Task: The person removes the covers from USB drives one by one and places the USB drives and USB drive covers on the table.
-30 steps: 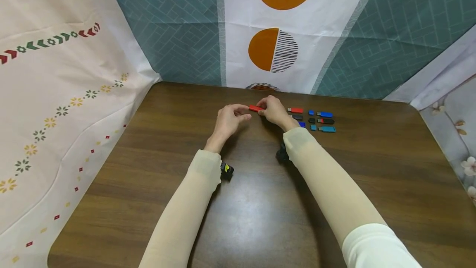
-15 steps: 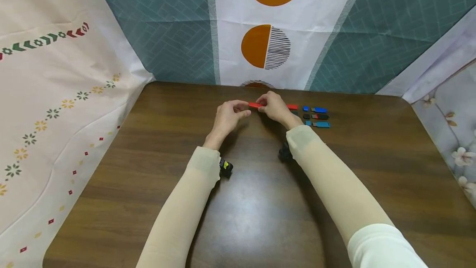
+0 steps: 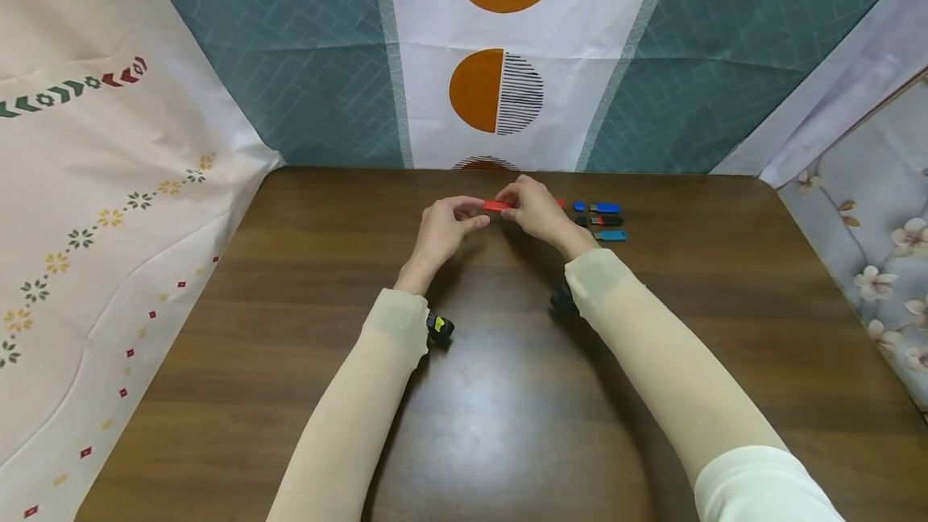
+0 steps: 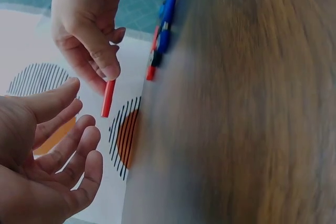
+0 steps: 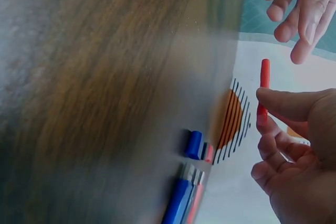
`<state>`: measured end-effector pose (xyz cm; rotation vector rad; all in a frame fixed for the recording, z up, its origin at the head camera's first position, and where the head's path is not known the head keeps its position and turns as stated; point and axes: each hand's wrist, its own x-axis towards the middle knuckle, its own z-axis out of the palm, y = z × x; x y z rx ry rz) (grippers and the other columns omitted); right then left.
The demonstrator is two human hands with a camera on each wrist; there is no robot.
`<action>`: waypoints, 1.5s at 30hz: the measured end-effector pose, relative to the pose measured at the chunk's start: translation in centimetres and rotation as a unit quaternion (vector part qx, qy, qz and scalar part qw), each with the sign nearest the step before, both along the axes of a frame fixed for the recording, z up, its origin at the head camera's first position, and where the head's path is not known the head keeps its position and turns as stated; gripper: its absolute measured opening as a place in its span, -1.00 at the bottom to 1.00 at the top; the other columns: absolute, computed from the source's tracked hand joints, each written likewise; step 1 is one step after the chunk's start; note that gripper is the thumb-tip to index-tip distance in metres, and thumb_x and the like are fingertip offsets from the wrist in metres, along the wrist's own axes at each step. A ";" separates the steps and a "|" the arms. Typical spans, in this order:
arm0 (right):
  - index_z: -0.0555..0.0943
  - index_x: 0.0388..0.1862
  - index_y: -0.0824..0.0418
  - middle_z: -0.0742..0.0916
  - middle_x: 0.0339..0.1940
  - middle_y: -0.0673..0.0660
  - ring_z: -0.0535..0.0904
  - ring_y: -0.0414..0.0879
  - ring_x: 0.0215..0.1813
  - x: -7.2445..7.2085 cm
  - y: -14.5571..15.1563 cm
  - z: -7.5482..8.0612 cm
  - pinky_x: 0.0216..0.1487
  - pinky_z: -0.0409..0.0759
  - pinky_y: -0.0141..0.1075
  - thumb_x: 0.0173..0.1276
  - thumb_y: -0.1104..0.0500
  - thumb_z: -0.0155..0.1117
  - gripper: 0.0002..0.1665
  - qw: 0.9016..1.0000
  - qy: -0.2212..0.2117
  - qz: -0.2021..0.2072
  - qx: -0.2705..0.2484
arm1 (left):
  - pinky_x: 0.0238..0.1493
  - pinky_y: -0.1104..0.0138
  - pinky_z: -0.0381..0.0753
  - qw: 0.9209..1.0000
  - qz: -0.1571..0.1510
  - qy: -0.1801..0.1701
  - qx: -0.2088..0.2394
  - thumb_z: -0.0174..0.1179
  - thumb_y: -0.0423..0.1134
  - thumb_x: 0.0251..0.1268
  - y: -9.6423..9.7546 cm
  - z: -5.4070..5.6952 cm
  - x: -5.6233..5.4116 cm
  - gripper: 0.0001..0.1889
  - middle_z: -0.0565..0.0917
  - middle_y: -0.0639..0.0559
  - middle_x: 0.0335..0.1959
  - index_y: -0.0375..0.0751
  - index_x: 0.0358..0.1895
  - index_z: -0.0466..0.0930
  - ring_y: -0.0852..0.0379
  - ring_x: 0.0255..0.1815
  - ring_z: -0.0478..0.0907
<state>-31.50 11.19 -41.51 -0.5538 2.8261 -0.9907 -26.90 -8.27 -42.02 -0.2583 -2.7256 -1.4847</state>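
Observation:
My right hand pinches a slim red USB stick between thumb and fingers, held above the far part of the table. In the right wrist view one end of the red stick juts out past the thumb. Facing it, my left hand is raised with its fingers loosely bent. The left wrist view shows a gap between those fingers and the stick's free end. A red piece on the table is mostly hidden behind my right hand.
Right of my right hand lie a blue USB stick, a black and red one and a light blue one. A small blue cap and a black cap sit beside them. Patterned cloth hangs behind the table.
The head view has turned a little to the right. The red stick looks more level than a second ago, and my right hand and arm now cover more of the pieces on the table.

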 end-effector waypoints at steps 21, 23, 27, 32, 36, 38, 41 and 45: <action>0.72 0.10 0.35 0.59 -0.01 0.24 0.54 0.20 0.03 4.9 3.8 0.5 0.12 0.56 0.00 0.43 0.35 0.40 -0.72 1.000 0.010 0.010 -0.003 | -0.09 0.19 0.64 0.999 -0.028 0.006 0.018 0.44 -0.15 0.36 1.9 0.4 2.4 -0.62 0.75 -0.05 -0.08 -0.15 0.19 0.74 0.02 -0.10 0.67; 0.71 0.11 0.34 0.58 0.00 0.23 0.53 0.22 0.05 5.4 4.0 0.6 0.12 0.55 0.00 0.44 0.34 0.39 -0.71 1.000 0.007 0.010 -0.006 | -0.08 0.17 0.64 0.999 -0.029 0.005 0.023 0.44 -0.17 0.36 2.0 0.4 2.7 -0.62 0.74 -0.06 -0.07 -0.17 0.19 0.73 -0.01 -0.08 0.66; 0.72 0.13 0.32 0.59 0.02 0.22 0.50 0.18 0.09 6.3 4.6 0.6 0.12 0.54 0.01 0.46 0.34 0.37 -0.71 1.000 0.006 0.005 -0.009 | -0.05 0.15 0.65 0.999 -0.037 0.002 0.022 0.44 -0.16 0.36 2.4 0.1 3.4 -0.61 0.72 -0.07 -0.05 -0.18 0.20 0.72 -0.01 -0.06 0.65; 0.72 0.12 0.29 0.59 0.03 0.20 0.47 0.14 0.05 7.6 5.2 0.5 0.06 0.52 -0.02 0.46 0.33 0.38 -0.71 1.000 0.004 0.003 -0.013 | -0.03 0.17 0.66 0.999 -0.042 -0.008 0.021 0.45 -0.17 0.35 3.1 -0.5 4.3 -0.61 0.71 -0.06 -0.04 -0.17 0.20 0.73 0.02 -0.07 0.66; 0.73 0.11 0.31 0.60 -0.01 0.19 0.47 0.12 -0.02 8.5 5.7 0.4 -0.02 0.50 -0.07 0.47 0.31 0.38 -0.73 1.000 0.012 0.005 -0.022 | -0.05 0.18 0.66 0.999 -0.043 -0.010 0.024 0.46 -0.16 0.35 3.7 -0.7 4.7 -0.64 0.72 -0.04 -0.06 -0.13 0.17 0.75 0.04 -0.09 0.67; 0.73 0.10 0.32 0.60 -0.03 0.19 0.48 0.12 -0.03 8.8 5.9 0.4 -0.04 0.50 -0.09 0.47 0.31 0.37 -0.74 0.999 0.019 0.004 -0.025 | -0.05 0.19 0.66 0.999 -0.046 -0.006 0.024 0.46 -0.15 0.35 4.0 -0.7 4.8 -0.65 0.71 -0.03 -0.06 -0.12 0.16 0.76 0.04 -0.09 0.68; 0.73 0.09 0.31 0.60 -0.04 0.17 0.49 0.13 -0.02 9.2 6.3 0.5 -0.06 0.52 -0.10 0.48 0.29 0.37 -0.75 0.999 0.025 0.000 -0.030 | -0.07 0.19 0.67 0.998 -0.049 -0.004 0.025 0.46 -0.14 0.35 4.3 -0.6 5.1 -0.65 0.71 -0.03 -0.06 -0.10 0.15 0.76 0.05 -0.09 0.67; 0.73 0.12 0.28 0.58 -0.06 0.14 0.47 0.10 -0.06 9.7 6.5 0.8 -0.12 0.51 -0.13 0.48 0.28 0.37 -0.73 0.999 0.027 -0.003 -0.032 | -0.04 0.20 0.67 0.998 -0.057 -0.003 0.027 0.46 -0.17 0.34 4.6 -0.6 5.3 -0.65 0.70 -0.03 -0.06 -0.10 0.15 0.76 0.04 -0.09 0.67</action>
